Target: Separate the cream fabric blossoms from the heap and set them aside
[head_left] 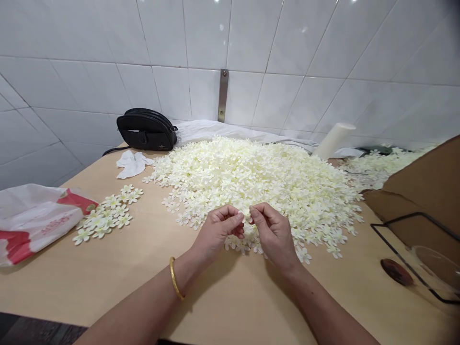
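My left hand (223, 224), with a gold bangle (175, 279) on the wrist, pinches one side of a small white artificial flower (247, 216). Thumb and forefinger of my right hand (273, 232) close on the flower's other side. Both hands are just in front of a large heap of loose white-yellow artificial flowers (258, 172), and a few of these lie under and between my hands. My fingertips partly cover the held flower. To the left, a smaller group of the same flowers (108, 213) lies spread on the table (151, 258).
A red-and-white plastic bag (39, 220) lies at the left. Behind are a black handbag (146, 129), crumpled white tissue (132, 164) and a white roll (334, 140). At the right stand a cardboard box (424, 182) and a black wire frame (398, 254). A tiled wall (172, 38) closes off the back.
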A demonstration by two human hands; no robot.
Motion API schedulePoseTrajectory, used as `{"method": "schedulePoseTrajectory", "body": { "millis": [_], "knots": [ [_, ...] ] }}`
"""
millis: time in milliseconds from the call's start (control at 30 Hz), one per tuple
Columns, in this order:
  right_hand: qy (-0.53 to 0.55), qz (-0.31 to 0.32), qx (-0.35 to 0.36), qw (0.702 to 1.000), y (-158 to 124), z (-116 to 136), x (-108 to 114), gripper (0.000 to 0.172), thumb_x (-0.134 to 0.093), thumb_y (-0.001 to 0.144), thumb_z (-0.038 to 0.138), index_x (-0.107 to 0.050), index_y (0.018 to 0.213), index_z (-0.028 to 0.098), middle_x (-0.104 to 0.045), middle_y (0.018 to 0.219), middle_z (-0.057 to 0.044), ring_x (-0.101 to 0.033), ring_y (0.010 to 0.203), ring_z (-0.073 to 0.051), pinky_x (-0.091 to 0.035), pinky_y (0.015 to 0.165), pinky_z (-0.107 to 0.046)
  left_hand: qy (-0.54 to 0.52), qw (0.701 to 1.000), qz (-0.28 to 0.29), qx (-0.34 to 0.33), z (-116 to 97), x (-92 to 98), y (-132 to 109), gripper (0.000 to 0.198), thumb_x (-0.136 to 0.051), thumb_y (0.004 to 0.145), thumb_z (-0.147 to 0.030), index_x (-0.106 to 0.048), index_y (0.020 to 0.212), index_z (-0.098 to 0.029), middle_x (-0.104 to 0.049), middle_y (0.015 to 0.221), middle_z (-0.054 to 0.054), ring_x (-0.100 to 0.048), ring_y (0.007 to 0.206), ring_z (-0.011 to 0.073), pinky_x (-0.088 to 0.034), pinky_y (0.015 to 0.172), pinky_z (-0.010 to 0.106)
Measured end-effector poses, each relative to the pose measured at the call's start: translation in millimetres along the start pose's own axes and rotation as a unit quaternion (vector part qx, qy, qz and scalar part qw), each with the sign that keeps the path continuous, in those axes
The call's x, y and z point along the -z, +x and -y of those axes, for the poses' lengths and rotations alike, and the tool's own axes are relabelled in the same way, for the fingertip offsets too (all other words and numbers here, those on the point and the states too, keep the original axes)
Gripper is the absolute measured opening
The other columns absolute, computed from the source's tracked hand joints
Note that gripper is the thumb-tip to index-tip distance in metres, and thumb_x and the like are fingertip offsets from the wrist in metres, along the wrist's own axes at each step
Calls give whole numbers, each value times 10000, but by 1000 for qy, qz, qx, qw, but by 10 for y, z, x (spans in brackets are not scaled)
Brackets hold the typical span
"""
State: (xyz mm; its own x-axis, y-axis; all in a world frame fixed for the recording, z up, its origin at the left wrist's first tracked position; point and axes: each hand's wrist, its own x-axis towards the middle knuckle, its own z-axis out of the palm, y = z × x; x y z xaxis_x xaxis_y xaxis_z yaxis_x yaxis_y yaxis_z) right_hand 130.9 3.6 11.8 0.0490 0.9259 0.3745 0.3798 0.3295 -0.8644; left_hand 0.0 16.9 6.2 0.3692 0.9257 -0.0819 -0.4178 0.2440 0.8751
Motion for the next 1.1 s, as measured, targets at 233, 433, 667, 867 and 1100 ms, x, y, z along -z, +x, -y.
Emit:
{"method": "schedulePoseTrajectory", "body": {
  "millis": [233,433,667,867,1100],
  "knots": [
    [159,104,-108,976,-9,-41,-47,265,-405,829,360,-465,649,175,-428,561,35,-443,543,-94,-392,532,-224,-2,1000,-11,-9,-11,-14,-29,147,-603,679,-238,-523,610,-136,-478,490,-33,-434,468,60,-337,487,197],
    [-33,-11,80,996,-41,-4,-19,192,-485,792,204,-560,969,201,-547,858,-43,-519,783,-145,-426,696,-286,31,997,-63,-13,-2,55,23,159,-613,655,-252,-530,587,-136,-488,495,-30,-425,461,61,-334,493,208],
    [28,95,94,991,11,1,53,229,-506,781,180,-592,987,232,-553,795,-24,-538,730,-132,-450,650,-274,-59,997,19,37,-27,74,26,99,-587,668,-206,-555,617,-128,-517,503,-6,-472,460,73,-345,473,200],
    [97,113,74,986,-29,4,27,163,-508,783,197,-586,926,213,-546,763,-12,-542,661,-116,-450,591,-254,-48,996,48,65,19,92,19,136,-598,662,-248,-552,620,-127,-526,477,11,-470,409,83,-343,432,208],
    [20,59,77,995,-54,19,31,57,-480,795,187,-537,800,185,-498,685,9,-494,599,-101,-412,581,-250,13,998,65,5,-45,42,-16,218,-528,739,-302,-603,686,-104,-542,566,35,-506,503,99,-400,526,238]
  ]
}}
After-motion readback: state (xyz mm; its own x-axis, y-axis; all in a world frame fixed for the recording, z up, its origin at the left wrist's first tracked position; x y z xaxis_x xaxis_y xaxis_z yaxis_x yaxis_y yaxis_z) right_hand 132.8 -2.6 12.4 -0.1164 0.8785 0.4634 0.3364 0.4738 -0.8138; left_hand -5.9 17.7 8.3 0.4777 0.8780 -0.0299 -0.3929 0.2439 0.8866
